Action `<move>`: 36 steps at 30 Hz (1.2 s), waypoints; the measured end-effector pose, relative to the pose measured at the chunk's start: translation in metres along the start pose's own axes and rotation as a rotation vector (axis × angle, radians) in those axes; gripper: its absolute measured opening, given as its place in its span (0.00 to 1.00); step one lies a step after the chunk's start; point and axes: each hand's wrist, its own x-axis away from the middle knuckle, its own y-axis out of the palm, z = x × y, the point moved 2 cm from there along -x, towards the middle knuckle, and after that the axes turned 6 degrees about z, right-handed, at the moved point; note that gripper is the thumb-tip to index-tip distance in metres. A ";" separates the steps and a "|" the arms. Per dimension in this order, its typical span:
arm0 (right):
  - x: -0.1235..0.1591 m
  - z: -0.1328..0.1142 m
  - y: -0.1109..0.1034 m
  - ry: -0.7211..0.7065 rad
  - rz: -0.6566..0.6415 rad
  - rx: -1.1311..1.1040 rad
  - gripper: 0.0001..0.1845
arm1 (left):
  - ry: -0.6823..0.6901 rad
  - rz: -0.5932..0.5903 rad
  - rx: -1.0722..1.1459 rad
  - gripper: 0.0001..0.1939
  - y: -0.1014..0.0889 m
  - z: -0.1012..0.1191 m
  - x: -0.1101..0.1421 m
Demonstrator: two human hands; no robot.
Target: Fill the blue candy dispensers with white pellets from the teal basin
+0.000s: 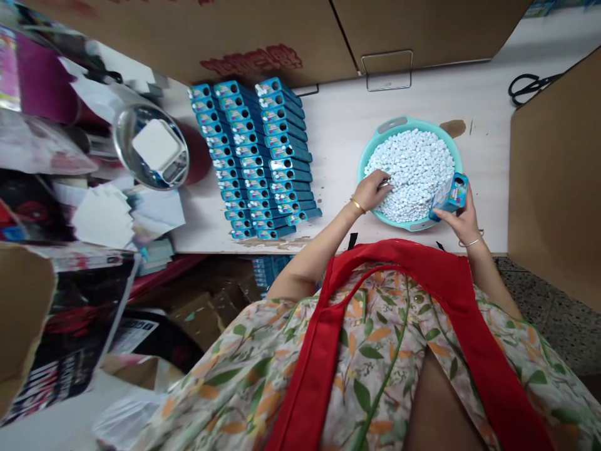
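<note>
Closest to you, filling the lower middle of the frame, is your smooth red apron over a thin floral shirt printed with leaves. Beyond it, right of centre, your left hand dips into small, rounded, pale pellets, its fingers drawn close together; you cannot tell from here whether they grip any. A gold-coloured bangle circles that wrist. Your right hand has its thumb and fingers closed around a glossy blue box, a slim block with a round dark hole in its end, tilted over the right rim of the basin. That round turquoise basin, with its smooth rim, holds the heaped pellets on the pale, stained tabletop. Left of centre, matching narrow boxes lie packed in three columns. At upper left stands a shiny round metal pot with a white square object on it. Farthest, matte brown cardboard with red print spans the top; black-handled scissors lie upper right.
</note>
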 end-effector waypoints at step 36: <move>-0.009 -0.012 0.024 -0.195 0.119 0.490 0.57 | 0.011 0.021 -0.394 0.09 -0.114 0.047 0.036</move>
